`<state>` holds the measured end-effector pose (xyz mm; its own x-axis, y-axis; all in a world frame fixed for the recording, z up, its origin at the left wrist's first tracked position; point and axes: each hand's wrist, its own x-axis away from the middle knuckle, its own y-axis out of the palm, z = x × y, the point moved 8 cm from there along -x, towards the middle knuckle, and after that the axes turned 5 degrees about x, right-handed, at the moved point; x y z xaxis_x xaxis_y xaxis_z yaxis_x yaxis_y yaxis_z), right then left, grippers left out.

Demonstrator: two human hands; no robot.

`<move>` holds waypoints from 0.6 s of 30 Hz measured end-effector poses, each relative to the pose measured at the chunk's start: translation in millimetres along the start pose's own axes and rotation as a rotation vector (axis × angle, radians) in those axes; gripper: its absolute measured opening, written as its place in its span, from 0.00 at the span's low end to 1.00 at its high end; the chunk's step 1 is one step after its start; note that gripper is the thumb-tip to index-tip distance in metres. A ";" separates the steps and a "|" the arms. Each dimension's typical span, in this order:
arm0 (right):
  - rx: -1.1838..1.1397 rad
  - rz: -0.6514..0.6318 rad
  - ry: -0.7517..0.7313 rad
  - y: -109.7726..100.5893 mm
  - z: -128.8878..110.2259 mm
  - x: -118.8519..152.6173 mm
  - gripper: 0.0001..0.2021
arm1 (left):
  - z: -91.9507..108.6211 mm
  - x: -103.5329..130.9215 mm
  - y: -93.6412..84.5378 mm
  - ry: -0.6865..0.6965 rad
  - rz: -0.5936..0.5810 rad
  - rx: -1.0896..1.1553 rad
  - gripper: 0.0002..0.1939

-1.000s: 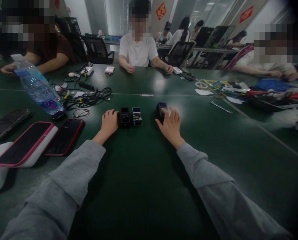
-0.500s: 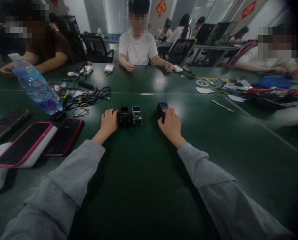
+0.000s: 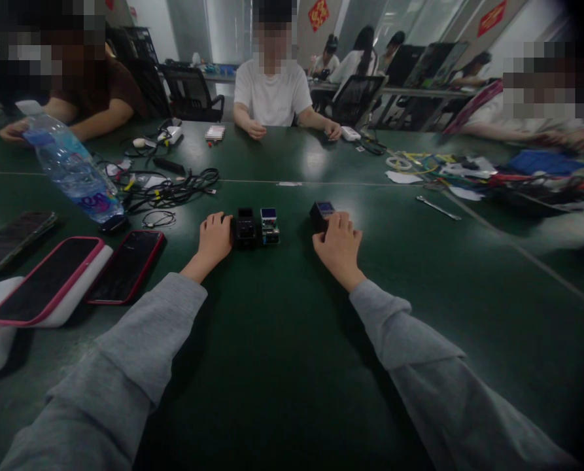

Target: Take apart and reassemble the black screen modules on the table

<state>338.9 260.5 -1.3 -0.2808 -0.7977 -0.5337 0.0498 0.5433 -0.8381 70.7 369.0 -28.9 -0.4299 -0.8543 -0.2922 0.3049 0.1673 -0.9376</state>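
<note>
Small black module (image 3: pixel 245 230) sits mid-worktop, left hand (image 3: pixel 214 239) up against its left side, fingers curled and touching it; whether they actually pinch it can't tell, the fingertips are hidden behind the knuckles. Just beside it on the right, touching or nearly so, a second small module with a blue screen (image 3: pixel 269 226), circuit parts showing. A bit apart to the right, a dark block with a bluish top (image 3: pixel 322 214); right hand (image 3: pixel 339 248) rests at its near side, fingers bent and close together against it, grip itself not visible.

Judgement on the step: both hands look to be steadying or taking hold of the small units. Doing it well likely means gripping by the casing sides, keeping off the screen and exposed board, and lifting straight so the neighbouring blue-screen module isn't knocked.

Around: green worktop (image 3: pixel 282 366); to the left two pink-cased phones (image 3: pixel 125 267), one lying on a white box; a tilted water bottle (image 3: pixel 70 171); a tangle of black cables (image 3: pixel 171 188). Farther right a metal tool (image 3: pixel 437 207) and a blurred heap of coloured bits. Person in white shirt (image 3: pixel 273 95) sits across, hands on the worktop; other people at the left and right edges.

Hard to make out: markings on the modules, their far sides, what joins the two middle units. Right edge smeared by lens, corners dark.
</note>
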 end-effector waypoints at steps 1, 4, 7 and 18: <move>-0.004 0.014 0.002 -1.1 0.2 0.7 0.18 | 0.3 0.1 -0.3 0.001 0.001 -0.001 0.23; -0.051 0.074 -0.050 -10.1 -8.6 5.9 0.21 | 1.0 0.4 -1.6 -0.001 0.008 -0.009 0.22; -0.170 0.063 -0.247 -20.3 -38.8 17.8 0.25 | 1.5 0.3 -1.7 -0.004 0.004 -0.013 0.22; -0.323 -0.266 -0.677 -9.3 -101.0 48.5 0.26 | 2.0 0.8 -2.2 -0.015 -0.001 -0.012 0.23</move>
<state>228.1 243.3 -8.0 0.4042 -0.8410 -0.3596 -0.2471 0.2782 -0.9282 71.3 367.0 -26.8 -0.4175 -0.8615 -0.2890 0.2944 0.1727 -0.9399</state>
